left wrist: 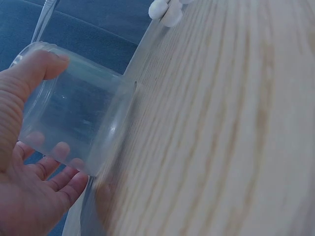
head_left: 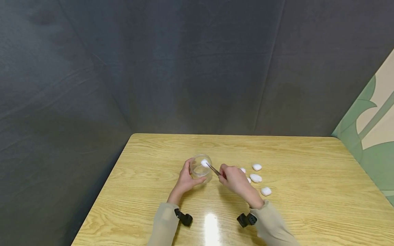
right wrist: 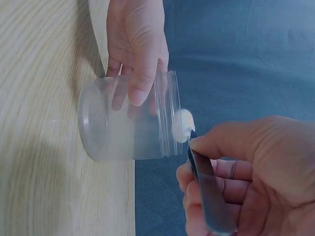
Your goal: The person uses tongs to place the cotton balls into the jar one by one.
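Note:
A clear plastic jar stands without a lid on the table, its mouth facing up. My left hand grips it, thumb on the near side and fingers round the far side, as the left wrist view shows. In my right hand are metal tweezers, pinched between thumb and fingers. Their tips hold a white cotton ball right at the jar's mouth. Several more cotton balls, such as one cotton ball, lie on the table beside my right hand, some partly hidden behind it.
The wooden table has a rounded far edge, with a dark curtain behind it and along the left. A green and cream patterned panel is at the right. Both wrists wear small black cameras.

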A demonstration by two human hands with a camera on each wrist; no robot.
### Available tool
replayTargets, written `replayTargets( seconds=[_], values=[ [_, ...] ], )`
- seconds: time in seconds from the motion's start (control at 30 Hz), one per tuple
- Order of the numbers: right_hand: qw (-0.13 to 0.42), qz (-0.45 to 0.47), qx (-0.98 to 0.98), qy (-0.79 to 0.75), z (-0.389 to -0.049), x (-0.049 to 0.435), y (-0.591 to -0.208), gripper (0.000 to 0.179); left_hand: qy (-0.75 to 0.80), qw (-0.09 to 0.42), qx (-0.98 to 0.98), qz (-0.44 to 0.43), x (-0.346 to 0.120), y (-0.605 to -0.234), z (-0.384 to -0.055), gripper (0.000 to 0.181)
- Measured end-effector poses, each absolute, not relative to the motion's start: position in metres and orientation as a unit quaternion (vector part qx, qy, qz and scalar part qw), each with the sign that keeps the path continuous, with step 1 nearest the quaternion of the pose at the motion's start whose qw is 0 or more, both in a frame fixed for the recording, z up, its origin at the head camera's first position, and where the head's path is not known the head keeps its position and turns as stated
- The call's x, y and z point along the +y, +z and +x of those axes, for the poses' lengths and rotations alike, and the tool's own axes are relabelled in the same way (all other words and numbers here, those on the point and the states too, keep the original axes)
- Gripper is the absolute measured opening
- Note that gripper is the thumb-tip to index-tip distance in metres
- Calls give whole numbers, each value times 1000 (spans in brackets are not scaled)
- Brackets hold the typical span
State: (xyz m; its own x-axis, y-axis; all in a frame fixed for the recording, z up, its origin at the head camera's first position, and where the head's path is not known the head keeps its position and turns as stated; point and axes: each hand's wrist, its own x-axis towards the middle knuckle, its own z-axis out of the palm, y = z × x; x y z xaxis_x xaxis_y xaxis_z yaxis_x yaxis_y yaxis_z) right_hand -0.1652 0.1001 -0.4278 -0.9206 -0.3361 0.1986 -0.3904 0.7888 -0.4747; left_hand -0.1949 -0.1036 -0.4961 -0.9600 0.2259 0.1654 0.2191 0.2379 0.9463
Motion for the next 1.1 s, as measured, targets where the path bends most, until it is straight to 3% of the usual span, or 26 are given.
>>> replayTargets(
  seconds=[0.17, 0.73, 0.97, 1.1],
  values=[
    [49, 190, -944, 264, -165, 100, -429, 20, 600, 6, 787, 143, -103, -481, -188, 80],
    [50, 183, -946, 263, -163, 104, -429, 18, 591, 8, 793, 146, -103, -480, -187, 80],
    [36, 172, -944, 279, -161, 108, -426, 17, 591, -10, 793, 151, -106, -510, -201, 81],
    [31, 164, -946, 278, -160, 113, -425, 16, 595, -5, 789, 153, -104, -488, -191, 79]
  ],
)
